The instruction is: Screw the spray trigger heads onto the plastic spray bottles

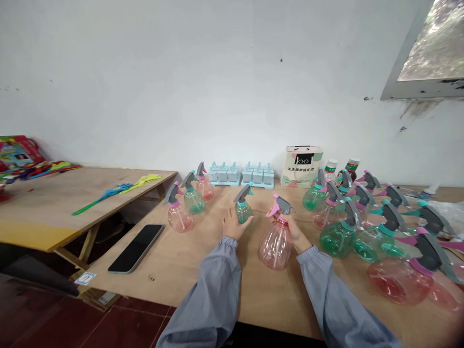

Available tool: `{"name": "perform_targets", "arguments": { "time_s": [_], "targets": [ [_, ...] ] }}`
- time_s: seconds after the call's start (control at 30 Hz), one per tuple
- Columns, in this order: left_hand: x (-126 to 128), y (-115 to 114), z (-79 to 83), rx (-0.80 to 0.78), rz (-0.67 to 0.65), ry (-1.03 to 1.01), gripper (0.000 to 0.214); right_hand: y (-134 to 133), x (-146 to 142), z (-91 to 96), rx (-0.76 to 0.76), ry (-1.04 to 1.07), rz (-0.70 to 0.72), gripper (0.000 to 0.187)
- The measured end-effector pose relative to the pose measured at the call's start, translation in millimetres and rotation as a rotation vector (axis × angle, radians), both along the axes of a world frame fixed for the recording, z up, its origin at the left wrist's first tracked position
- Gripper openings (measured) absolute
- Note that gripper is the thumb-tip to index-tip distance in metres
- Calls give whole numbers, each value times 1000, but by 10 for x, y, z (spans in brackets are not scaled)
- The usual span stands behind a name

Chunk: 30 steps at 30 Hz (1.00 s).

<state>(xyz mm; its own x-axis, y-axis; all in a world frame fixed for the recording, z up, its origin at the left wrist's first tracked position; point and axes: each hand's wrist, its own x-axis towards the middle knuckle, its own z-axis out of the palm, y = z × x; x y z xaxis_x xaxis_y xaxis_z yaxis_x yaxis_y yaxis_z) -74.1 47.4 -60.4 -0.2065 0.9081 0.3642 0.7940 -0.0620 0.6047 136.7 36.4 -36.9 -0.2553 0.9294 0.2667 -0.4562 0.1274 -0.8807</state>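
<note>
My left hand (233,224) is closed around the lower front of a green spray bottle (244,211) with a grey and teal trigger head, which stands upright on the table. My right hand (293,231) grips a clear pink spray bottle (274,245) near its neck, fingers behind it. Its grey and pink head points left, and the bottle tilts slightly. Left of my left hand stand a pink spray bottle (180,217), a green spray bottle (195,201) and another pink spray bottle (205,187).
Several more pink and green spray bottles (338,239) crowd the right side. A phone (136,249) lies at the front left. Pale blue popsicle molds (258,176), a paper bag (300,166) and capped jars (330,166) line the wall. Another table (108,203) stands left.
</note>
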Motion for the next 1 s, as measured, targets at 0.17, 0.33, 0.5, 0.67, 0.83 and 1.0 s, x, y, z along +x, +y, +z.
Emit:
{"name": "perform_targets", "arguments": {
  "time_s": [0.17,0.33,0.5,0.67,0.83,1.0],
  "targets": [
    [-4,-16,13,5,-18,-16,90,-5,-34,-22,-47,-24,-46,30],
    [3,-33,35,7,-18,-28,91,-31,-80,-17,-42,-26,-86,30],
    [15,-46,54,15,-8,-8,87,-68,-103,36,-41,-41,-56,33],
    [13,-40,40,9,-8,-15,88,-66,-86,43,-33,-14,-136,27],
    [17,-35,38,9,-14,-12,91,-103,-91,71,-64,-40,-97,31],
    [7,-43,41,21,-31,-44,89,-204,-82,99,2,-10,-209,28]
  ]
}}
